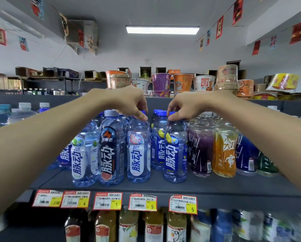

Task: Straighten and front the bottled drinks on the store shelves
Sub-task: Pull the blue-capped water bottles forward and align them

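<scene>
Clear blue drink bottles stand in rows on a dark grey shelf. My left hand grips the cap of a bottle with a white label at the shelf's front. My right hand pinches the blue cap of a bottle with a dark blue label, which stands a little nearer the front edge. To the left stand a black-labelled bottle and another white-labelled bottle. Both held bottles stand upright with labels facing out.
Purple, orange and dark blue drinks fill the shelf's right side. Price tags hang along the shelf edge. Tea and juice bottles line the shelf below. Instant noodle cups sit on the top shelf behind my hands.
</scene>
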Available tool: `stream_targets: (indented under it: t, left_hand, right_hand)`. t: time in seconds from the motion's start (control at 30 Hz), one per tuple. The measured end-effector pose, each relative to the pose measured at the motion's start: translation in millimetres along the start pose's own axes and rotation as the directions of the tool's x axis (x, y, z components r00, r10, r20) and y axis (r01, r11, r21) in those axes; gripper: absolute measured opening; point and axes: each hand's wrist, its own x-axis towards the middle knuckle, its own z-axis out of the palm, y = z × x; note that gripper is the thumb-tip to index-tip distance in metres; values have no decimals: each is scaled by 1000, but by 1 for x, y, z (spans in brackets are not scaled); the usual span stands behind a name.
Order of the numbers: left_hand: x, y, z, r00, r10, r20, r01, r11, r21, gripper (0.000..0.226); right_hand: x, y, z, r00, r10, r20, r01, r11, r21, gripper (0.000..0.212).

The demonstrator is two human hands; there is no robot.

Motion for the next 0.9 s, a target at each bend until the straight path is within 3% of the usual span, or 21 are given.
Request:
stream_targets:
  t: [0.27,0.57,0.9]
  left_hand:
    - [-7,1,-3,999,42,-28,-42,999,-1,37]
    - [-19,9,-12,999,42,2,-42,999,-3,38]
    - [-25,9,-9,999,29,15,-29,1000,-11,48]
  right_hand:
    - [-8,-19,1,998,-33,-53,35,999,28,36]
    - [-6,-25,0,997,-51,-62,58,990,127,22]
    - [-13,-37,2,986,-59,-155,58,998,-13,41]
